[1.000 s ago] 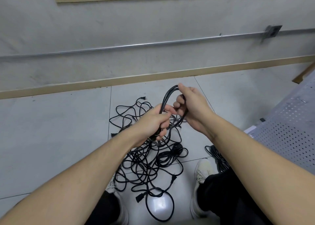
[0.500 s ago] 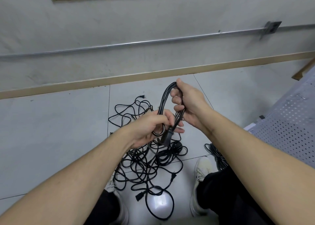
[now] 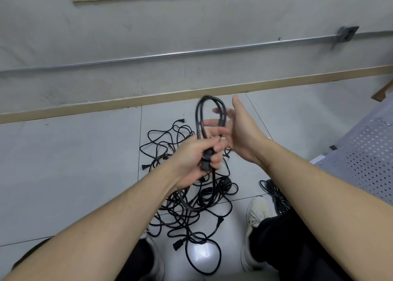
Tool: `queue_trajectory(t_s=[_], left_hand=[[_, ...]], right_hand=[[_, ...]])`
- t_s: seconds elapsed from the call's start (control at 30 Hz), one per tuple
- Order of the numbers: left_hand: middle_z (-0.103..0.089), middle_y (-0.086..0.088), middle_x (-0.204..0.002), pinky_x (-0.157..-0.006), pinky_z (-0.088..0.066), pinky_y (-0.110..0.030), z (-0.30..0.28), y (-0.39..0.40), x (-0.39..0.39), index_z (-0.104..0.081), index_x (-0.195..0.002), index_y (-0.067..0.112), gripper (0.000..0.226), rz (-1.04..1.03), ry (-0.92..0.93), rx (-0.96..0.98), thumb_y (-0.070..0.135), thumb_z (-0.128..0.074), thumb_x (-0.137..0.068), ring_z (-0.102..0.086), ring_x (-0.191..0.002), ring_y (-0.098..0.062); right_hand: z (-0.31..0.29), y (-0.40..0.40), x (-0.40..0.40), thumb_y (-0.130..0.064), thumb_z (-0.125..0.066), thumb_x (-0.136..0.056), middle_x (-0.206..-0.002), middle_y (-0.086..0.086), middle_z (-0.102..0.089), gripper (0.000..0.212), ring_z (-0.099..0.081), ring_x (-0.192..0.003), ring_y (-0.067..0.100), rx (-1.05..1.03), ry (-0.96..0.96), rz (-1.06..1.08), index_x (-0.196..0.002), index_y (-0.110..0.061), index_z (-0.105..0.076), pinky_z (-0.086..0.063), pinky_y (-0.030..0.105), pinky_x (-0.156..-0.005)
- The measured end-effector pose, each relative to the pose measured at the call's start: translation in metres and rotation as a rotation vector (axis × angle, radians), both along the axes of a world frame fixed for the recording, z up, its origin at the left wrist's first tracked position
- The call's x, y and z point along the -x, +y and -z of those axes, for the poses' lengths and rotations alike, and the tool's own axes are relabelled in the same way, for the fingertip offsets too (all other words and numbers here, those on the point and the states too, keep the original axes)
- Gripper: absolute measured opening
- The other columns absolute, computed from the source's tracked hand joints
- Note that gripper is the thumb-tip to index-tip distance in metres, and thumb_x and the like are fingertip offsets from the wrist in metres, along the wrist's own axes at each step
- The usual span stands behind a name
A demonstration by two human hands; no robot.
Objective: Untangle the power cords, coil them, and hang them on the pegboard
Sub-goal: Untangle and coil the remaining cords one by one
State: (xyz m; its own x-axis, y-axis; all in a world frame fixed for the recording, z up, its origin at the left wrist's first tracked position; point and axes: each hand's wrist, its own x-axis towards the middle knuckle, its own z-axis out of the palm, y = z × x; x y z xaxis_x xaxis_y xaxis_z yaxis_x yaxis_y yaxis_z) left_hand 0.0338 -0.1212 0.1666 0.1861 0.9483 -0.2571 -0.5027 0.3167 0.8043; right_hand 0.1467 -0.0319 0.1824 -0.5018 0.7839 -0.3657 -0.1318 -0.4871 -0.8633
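Note:
My left hand [image 3: 196, 157] grips a coiled black power cord [image 3: 202, 119] at its lower part, with a black plug in the fist. The coil's loop stands up above the hand, slightly blurred. My right hand [image 3: 242, 131] is just right of the loop with its fingers spread and straight, some behind the cord; it grips nothing. A tangled pile of black cords [image 3: 191, 200] lies on the tiled floor below both hands. A grey pegboard [image 3: 365, 161] lies at the right edge.
Another coiled black cord [image 3: 274, 193] lies on the floor beside my right shoe [image 3: 256, 214]. A grey wall with a metal conduit [image 3: 191, 53] and a wooden skirting strip runs across the back. My legs in black trousers fill the bottom.
My right hand has let go of the coil's loop and spread its fingers. My left hand has closed round the coil's middle and the plug, and the loop has risen.

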Motion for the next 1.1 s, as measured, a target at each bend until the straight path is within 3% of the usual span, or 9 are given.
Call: queue_trajectory(t_s=[0.1, 0.2, 0.33, 0.47, 0.63, 0.77, 0.93, 1.0, 1.1], left_hand=[[-0.045, 0.001, -0.071, -0.052, -0.04, -0.023, -0.005, 0.009, 0.009, -0.059, -0.122, 0.014, 0.026, -0.203, -0.078, -0.005, 0.009, -0.038, -0.107, -0.043, -0.056, -0.01], [-0.049, 0.001, -0.072, -0.063, -0.054, -0.031, -0.01, 0.015, 0.022, -0.063, -0.116, 0.018, 0.027, -0.391, -0.135, -0.014, 0.01, -0.039, -0.107, -0.052, -0.062, -0.012], [-0.05, 0.002, -0.068, -0.056, -0.055, -0.028, -0.009, 0.02, 0.043, -0.062, -0.11, 0.02, 0.029, -0.64, -0.096, 0.012, 0.008, -0.037, -0.108, -0.054, -0.055, -0.011], [-0.044, 0.0, -0.071, -0.043, -0.034, -0.02, -0.005, 0.024, 0.057, -0.061, -0.111, 0.024, 0.04, -0.837, 0.123, 0.059, -0.003, -0.032, -0.101, -0.041, -0.047, -0.01], [-0.047, 0.002, -0.073, -0.05, -0.04, -0.028, -0.002, 0.026, 0.07, -0.064, -0.111, 0.03, 0.042, -0.991, 0.59, 0.098, 0.003, -0.033, -0.101, -0.043, -0.047, -0.011], [-0.051, 0.008, -0.065, -0.06, -0.038, -0.032, 0.005, 0.023, 0.072, -0.068, -0.103, 0.038, 0.038, -0.805, 0.933, 0.05, 0.017, -0.036, -0.107, -0.042, -0.054, -0.016], [-0.058, 0.021, -0.062, -0.069, -0.041, -0.03, 0.006, 0.018, 0.046, -0.072, -0.116, 0.037, 0.029, -0.393, 1.105, -0.006, 0.04, -0.044, -0.106, -0.052, -0.063, -0.007], [-0.061, 0.014, -0.085, -0.08, -0.04, -0.032, 0.001, 0.013, 0.031, -0.069, -0.113, 0.034, 0.046, -0.264, 1.103, 0.005, 0.058, -0.031, -0.106, -0.056, -0.08, -0.007], [-0.063, 0.009, -0.084, -0.08, -0.041, -0.034, 0.001, 0.011, 0.017, -0.068, -0.102, 0.036, 0.074, -0.162, 0.974, 0.059, 0.081, -0.01, -0.093, -0.057, -0.077, -0.013]], right_hand=[[0.02, -0.007, 0.004, -0.073, -0.008, -0.099, -0.065, 0.002, -0.059, 0.075, -0.055, -0.052, 0.016, 0.037, -0.072, -0.262, -0.112, -0.019, -0.058, -0.049, 0.028, -0.062], [0.032, -0.016, 0.007, -0.076, -0.001, -0.096, -0.099, 0.019, -0.07, 0.085, -0.068, -0.082, 0.021, -0.008, -0.188, -0.538, -0.106, -0.018, -0.062, -0.048, 0.037, -0.087], [0.03, -0.026, 0.006, -0.079, -0.006, -0.094, -0.08, 0.019, -0.069, 0.086, -0.07, -0.089, 0.031, -0.033, -0.232, -0.755, -0.1, -0.011, -0.058, -0.052, 0.037, -0.084], [0.027, -0.029, 0.006, -0.063, -0.034, -0.103, -0.058, 0.0, -0.053, 0.056, -0.062, -0.066, 0.02, -0.291, -0.404, -0.74, -0.083, -0.015, -0.056, -0.047, 0.034, -0.073], [0.022, -0.027, -0.003, -0.038, -0.064, -0.099, -0.072, 0.006, -0.072, 0.031, -0.069, -0.081, 0.031, -0.54, -0.469, -0.701, -0.078, -0.018, -0.054, -0.051, 0.046, -0.089], [0.015, -0.03, -0.005, -0.024, -0.061, -0.102, -0.061, 0.01, -0.044, 0.025, -0.047, -0.053, 0.021, -0.61, -0.319, -0.474, -0.083, -0.009, -0.057, -0.048, 0.03, -0.051], [0.011, -0.02, -0.017, -0.028, -0.053, -0.105, -0.06, -0.003, -0.035, 0.024, -0.03, -0.049, 0.01, -0.67, -0.355, -0.321, -0.089, -0.016, -0.067, -0.03, 0.018, -0.044], [0.011, -0.02, -0.018, -0.029, -0.054, -0.105, -0.057, -0.005, -0.034, 0.024, -0.029, -0.048, 0.011, -0.662, -0.34, -0.291, -0.087, -0.018, -0.066, -0.03, 0.019, -0.041], [0.008, -0.018, -0.015, -0.03, -0.063, -0.1, -0.063, 0.007, -0.041, 0.022, -0.033, -0.046, 0.013, -0.627, -0.33, -0.223, -0.083, -0.018, -0.069, -0.03, 0.02, -0.039]])
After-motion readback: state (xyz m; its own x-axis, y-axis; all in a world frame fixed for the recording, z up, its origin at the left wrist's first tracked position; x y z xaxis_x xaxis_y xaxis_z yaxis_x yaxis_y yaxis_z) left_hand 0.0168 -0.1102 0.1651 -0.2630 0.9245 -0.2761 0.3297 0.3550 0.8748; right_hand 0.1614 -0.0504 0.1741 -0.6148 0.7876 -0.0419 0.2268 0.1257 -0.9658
